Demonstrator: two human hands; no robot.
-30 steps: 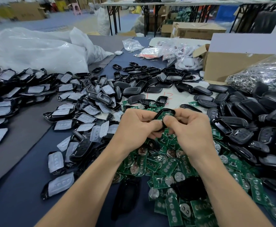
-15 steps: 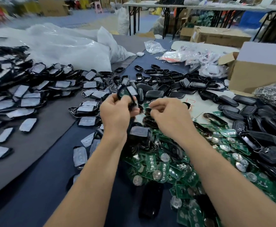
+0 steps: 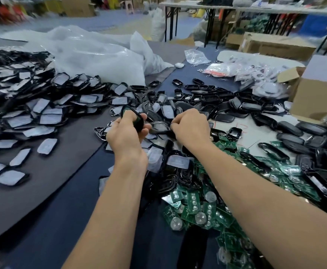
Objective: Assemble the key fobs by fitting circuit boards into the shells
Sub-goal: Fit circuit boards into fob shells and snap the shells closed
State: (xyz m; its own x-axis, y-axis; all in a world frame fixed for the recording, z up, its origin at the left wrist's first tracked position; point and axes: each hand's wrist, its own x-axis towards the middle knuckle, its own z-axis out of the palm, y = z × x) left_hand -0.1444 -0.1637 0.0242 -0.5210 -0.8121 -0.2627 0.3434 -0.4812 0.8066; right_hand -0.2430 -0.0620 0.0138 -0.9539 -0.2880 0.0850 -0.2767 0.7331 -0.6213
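Note:
My left hand (image 3: 127, 133) grips a black fob shell (image 3: 134, 118) with a green circuit board seated in it, held above the centre of the table. My right hand (image 3: 190, 127) is just to its right, fingers curled and pinching the edge of a black film-covered shell half (image 3: 159, 127) that lies on the heap. Loose green circuit boards (image 3: 207, 206) with round metal contacts are piled under my right forearm. More empty black shells (image 3: 294, 133) lie to the right.
Several film-covered shell halves (image 3: 32, 113) spread over the grey mat on the left. Large clear plastic bags (image 3: 92, 55) sit behind them. A cardboard box (image 3: 318, 94) stands at the right edge, with small bagged parts (image 3: 226, 68) at the back.
My left hand has carried the shell with its board away to the left. My right hand let go of it and now pinches a shell half on the heap. The view has swung left.

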